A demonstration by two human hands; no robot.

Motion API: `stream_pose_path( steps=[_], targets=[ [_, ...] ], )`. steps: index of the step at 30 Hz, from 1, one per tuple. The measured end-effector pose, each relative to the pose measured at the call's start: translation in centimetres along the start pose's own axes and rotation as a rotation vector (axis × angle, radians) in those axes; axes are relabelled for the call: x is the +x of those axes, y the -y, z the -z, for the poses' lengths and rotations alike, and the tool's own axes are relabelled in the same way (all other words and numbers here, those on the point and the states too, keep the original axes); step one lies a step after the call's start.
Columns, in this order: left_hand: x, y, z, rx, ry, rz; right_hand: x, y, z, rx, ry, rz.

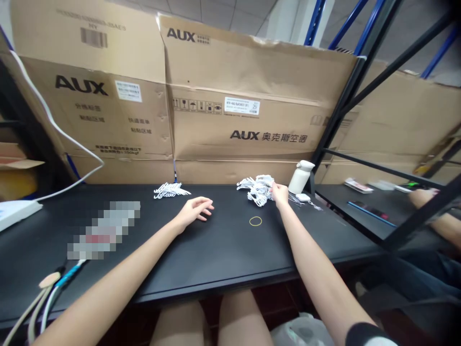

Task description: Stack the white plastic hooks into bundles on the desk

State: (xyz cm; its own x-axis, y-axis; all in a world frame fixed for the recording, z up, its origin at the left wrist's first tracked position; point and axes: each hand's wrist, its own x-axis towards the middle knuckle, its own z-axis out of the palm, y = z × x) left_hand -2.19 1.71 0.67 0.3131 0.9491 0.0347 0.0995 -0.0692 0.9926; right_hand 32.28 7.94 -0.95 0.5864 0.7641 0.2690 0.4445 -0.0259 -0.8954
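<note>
My right hand is closed at the right edge of a heap of thin white cord-like pieces, its fingertips pinching part of it. Exactly what kind of pieces they are is too small to tell. My left hand hovers over the black table with its fingers loosely stretched and nothing in them. Behind and left of it lies a smaller, neater pile of similar white pieces. A yellow rubber band rests on the tabletop between my hands, nearer the right one.
At the back right stand a white bottle and a small white case. A blurred-out phone-like object with cables lies left. Cardboard walls the back. Beyond a black frame post, another person's hand shows.
</note>
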Motion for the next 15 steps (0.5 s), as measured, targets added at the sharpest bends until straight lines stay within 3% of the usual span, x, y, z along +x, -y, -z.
stream_pose_path(
  steps=[6,11,15],
  targets=[
    [-0.2,-0.3,-0.2,0.006,-0.01,-0.003,-1.0,0.6,0.4,-0.256,-0.01,0.194],
    [0.1,0.1,0.2,0.024,-0.027,-0.02,-1.5,0.7,0.4,-0.33,-0.009,0.267],
    [0.6,0.6,0.8,0.036,-0.11,-0.025,-1.4,0.7,0.5,-0.329,-0.063,0.277]
  ],
)
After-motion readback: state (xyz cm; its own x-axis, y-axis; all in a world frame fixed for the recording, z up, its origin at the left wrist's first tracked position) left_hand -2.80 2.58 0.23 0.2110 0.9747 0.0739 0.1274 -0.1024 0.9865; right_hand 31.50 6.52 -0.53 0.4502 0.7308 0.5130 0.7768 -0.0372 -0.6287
